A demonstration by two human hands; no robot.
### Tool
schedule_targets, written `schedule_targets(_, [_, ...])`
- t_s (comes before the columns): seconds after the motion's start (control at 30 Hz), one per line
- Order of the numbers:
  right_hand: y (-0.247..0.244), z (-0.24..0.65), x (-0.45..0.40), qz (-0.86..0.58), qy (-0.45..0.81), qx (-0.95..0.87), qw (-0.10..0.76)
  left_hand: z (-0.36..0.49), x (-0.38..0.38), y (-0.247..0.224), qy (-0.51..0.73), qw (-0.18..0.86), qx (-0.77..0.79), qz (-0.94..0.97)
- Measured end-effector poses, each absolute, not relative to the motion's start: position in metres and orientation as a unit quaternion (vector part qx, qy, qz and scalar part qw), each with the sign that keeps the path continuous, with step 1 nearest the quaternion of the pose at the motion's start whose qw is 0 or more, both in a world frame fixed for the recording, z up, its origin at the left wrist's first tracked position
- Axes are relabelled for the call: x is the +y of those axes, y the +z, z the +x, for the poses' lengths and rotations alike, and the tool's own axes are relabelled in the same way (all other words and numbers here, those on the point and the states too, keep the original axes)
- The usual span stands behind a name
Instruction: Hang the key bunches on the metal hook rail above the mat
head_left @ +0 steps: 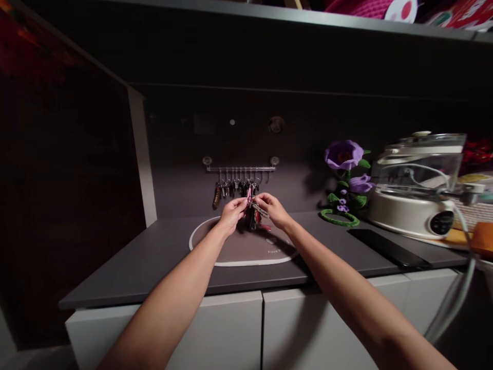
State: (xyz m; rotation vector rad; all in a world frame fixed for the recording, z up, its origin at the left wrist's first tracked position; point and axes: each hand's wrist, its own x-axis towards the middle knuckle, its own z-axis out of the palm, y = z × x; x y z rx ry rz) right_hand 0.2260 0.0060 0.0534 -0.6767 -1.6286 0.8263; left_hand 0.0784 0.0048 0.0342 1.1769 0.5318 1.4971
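Both hands meet in front of the hook rail, pinching a bunch of keys [252,220] between them. My left hand [232,213] is closed at the upper left of the bunch, by a pink strap [249,193]. Fingers of my right hand [272,207] are closed on its upper right side. Dark, metal and red pieces dangle below the fingertips, over the mat. Behind them, several key sets [230,188] hang from the hooks of a clear rail [241,169] on the wall. The exact ring that each hand grips is too small to make out.
An oval brown mat [208,241] with a white rim lies on the dark counter [134,257]. To the right stand a purple knitted flower [344,155], a cream appliance [404,210] with a clear body, and a black flat slab [387,247]. A shelf [246,13] overhangs everything.
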Motion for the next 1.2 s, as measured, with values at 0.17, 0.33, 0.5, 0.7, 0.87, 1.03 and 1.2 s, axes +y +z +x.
schedule_targets(0.17, [0.073, 0.237, 0.024, -0.307, 0.323, -0.674, 0.589, 0.078, 0.012, 0.027, 0.645, 0.476, 0.288, 0.524])
schedule_targets(0.33, [0.096, 0.249, 0.051, -0.380, 0.258, -0.620, 0.636, 0.080, 0.020, 0.018, 0.635, 0.363, 0.342, 0.590])
schedule_targets(0.5, [0.107, 0.255, 0.076, -0.453, 0.236, -0.550, 0.660, 0.080, 0.019, 0.016, 0.608, 0.245, 0.369, 0.659])
schedule_targets(0.7, [0.109, 0.250, 0.102, -0.485, 0.228, -0.504, 0.677, 0.079, 0.018, 0.016, 0.589, 0.174, 0.406, 0.677])
schedule_targets(0.87, [0.108, 0.243, 0.114, -0.495, 0.216, -0.481, 0.690, 0.078, 0.021, 0.013, 0.580, 0.153, 0.420, 0.681])
schedule_targets(1.03, [0.105, 0.241, 0.115, -0.510, 0.213, -0.462, 0.693, 0.079, 0.020, 0.010, 0.574, 0.149, 0.418, 0.688])
schedule_targets(1.2, [0.105, 0.239, 0.116, -0.520, 0.216, -0.445, 0.696, 0.080, 0.019, 0.010, 0.568, 0.140, 0.421, 0.693])
